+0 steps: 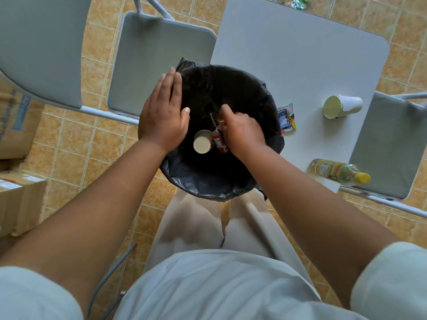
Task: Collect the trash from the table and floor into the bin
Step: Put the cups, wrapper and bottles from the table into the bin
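Three pieces lie on the table [300, 54]: wrapper [286, 116], paper cup [342, 106], bottle [335, 172], all toward three o'clock of my right hand [242, 132]. It is curled over a red can [219, 143] inside the bin [208, 190]; I cannot tell if it is pinching. My left hand [161, 114] is flat at the nine o'clock rim, so I judge the right nearer.

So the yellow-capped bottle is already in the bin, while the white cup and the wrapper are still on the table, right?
Not quite: the head view shows the yellow-capped bottle lying on the table too, near its edge, not in the bin. The white cup and the wrapper are on the table, as you said.
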`<act>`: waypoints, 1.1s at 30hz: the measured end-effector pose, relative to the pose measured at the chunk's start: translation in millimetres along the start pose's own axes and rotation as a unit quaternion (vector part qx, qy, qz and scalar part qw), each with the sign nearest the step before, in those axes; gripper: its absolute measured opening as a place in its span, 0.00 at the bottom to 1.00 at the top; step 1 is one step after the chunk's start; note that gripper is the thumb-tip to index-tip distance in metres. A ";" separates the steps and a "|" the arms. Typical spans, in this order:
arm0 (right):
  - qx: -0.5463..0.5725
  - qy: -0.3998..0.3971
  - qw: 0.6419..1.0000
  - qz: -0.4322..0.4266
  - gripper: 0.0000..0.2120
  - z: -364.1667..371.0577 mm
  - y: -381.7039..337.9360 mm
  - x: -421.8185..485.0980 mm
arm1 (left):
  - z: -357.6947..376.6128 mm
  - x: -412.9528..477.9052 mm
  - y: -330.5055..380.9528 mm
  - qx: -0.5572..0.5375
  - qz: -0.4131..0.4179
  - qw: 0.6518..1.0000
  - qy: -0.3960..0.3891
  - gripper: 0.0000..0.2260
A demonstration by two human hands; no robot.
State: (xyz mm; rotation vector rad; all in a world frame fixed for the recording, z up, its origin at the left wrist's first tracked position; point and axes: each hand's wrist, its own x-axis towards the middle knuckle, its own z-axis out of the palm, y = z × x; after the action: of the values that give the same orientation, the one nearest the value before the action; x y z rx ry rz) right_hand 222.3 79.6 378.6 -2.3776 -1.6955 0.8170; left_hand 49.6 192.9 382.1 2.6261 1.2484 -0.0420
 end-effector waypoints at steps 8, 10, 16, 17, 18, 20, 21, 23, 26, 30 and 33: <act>-0.015 -0.048 0.998 0.033 0.16 7.4 4.9 7.0 | -0.8 -0.3 0.4 -0.006 -0.001 1.000 -0.003 0.30; -0.002 -0.010 1.000 -0.001 0.17 1.8 5.3 -0.2 | -1.2 -0.4 0.9 -0.007 -0.003 1.000 -0.006 0.31; 0.113 0.179 0.972 -0.101 0.16 -34.5 11.8 -24.0 | -2.4 -0.6 1.4 -0.008 -0.003 1.000 -0.011 0.31; 0.131 0.216 0.962 -0.107 0.15 -42.6 15.0 -26.3 | -2.6 -0.5 1.6 -0.008 -0.003 1.000 -0.012 0.31; 0.143 0.256 0.950 -0.108 0.14 -49.9 19.8 -27.3 | -3.1 -0.3 1.9 -0.008 -0.004 1.000 -0.013 0.31; 0.153 0.332 0.926 -0.096 0.12 -63.1 34.8 -26.2 | -4.1 -0.5 3.2 -0.006 -0.007 1.000 -0.015 0.31; 0.155 0.359 0.916 -0.087 0.12 -68.1 44.5 -23.7 | -4.5 -0.7 4.0 -0.006 -0.009 1.000 -0.014 0.31; 0.154 0.386 0.907 -0.068 0.11 -71.9 66.8 -15.7 | -5.0 -0.5 4.9 -0.007 -0.010 1.000 -0.009 0.31; 0.150 0.361 0.920 -0.022 0.12 -61.0 104.4 0.5 | -5.1 -0.7 5.0 -0.005 -0.009 1.000 -0.004 0.30; 0.080 0.166 0.980 0.073 0.16 -22.4 154.2 23.6 | -3.5 -0.8 5.3 -0.006 -0.007 1.000 0.009 0.30; -0.015 0.002 0.995 0.095 0.17 7.9 180.1 37.3 | -0.1 -0.4 2.6 -0.003 0.000 1.000 0.022 0.30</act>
State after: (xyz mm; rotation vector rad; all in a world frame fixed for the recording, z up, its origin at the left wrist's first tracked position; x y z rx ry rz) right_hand 379.3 44.8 289.0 -2.5895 -1.5079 0.8164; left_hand 51.4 191.0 382.7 2.6347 1.2616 0.0184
